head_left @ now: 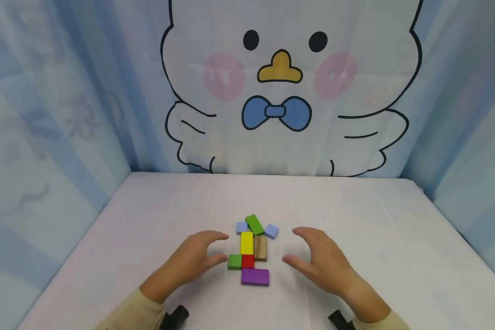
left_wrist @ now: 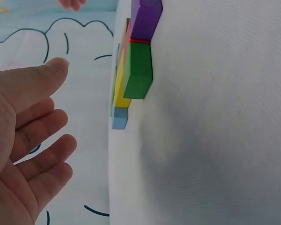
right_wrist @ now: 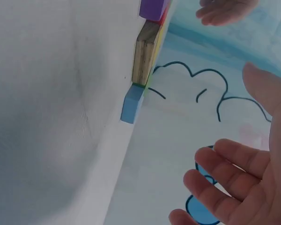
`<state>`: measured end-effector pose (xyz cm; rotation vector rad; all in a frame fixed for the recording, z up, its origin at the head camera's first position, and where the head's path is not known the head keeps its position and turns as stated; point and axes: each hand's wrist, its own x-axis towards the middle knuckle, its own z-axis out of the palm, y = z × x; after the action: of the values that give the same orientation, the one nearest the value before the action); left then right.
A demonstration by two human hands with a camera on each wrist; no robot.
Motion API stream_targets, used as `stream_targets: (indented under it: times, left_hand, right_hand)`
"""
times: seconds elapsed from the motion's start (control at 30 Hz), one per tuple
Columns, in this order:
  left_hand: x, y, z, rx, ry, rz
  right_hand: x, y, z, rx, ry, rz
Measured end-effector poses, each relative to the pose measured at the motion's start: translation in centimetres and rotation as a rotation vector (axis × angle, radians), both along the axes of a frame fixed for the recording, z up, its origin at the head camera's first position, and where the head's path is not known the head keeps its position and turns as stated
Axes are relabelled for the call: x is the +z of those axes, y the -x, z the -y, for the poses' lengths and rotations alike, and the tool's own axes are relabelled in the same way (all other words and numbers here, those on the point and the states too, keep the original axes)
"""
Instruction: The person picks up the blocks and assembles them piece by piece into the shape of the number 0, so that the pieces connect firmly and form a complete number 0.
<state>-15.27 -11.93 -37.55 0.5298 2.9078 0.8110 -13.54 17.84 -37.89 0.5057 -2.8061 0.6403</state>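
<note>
Several coloured blocks lie grouped mid-table. A yellow block (head_left: 246,243) sits beside a wooden block (head_left: 261,248), with a red block (head_left: 248,261) and a green square block (head_left: 234,261) below. Nearest me is a purple block (head_left: 255,277). At the far end a tilted green block (head_left: 254,225) lies between two light blue blocks, one left (head_left: 241,228), one right (head_left: 271,231). My left hand (head_left: 194,256) hovers left of the group, thumb close to the green square, holding nothing. On the other side my right hand (head_left: 326,261) holds nothing, fingers apart and relaxed.
A white cloth covers the table (head_left: 169,201). Behind it hangs a curtain (head_left: 354,151) with a cartoon figure, and blue curtains (head_left: 45,137) stand at both sides. Black wrist cameras (head_left: 175,317) are strapped near both sleeves.
</note>
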Motion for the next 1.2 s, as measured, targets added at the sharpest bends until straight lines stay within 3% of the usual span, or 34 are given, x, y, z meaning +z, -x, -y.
stream_targets:
  times: [0.2, 0.43, 0.6, 0.97, 1.2]
  left_hand:
    - [-0.5, 0.6, -0.2, 0.010, -0.012, 0.093]
    - [-1.1, 1.3, -0.3, -0.012, -0.030, 0.115]
    - [-1.5, 1.4, -0.7, -0.034, -0.034, 0.140]
    - [-2.6, 1.6, -1.3, -0.055, -0.036, 0.151]
    - [-2.9, 1.8, -1.3, -0.087, -0.053, 0.138]
  right_hand:
    - [0.2, 0.0, 0.9, 0.036, -0.018, 0.034]
    - [0.5, 0.2, 2.2, 0.043, -0.007, 0.200]
    - [0.2, 0.3, 3.1, 0.043, 0.010, 0.264]
    - [-0.7, 0.6, 4.2, 0.183, 0.007, 0.288]
    - [-1.1, 0.8, 4.9, 0.220, -0.015, 0.304]
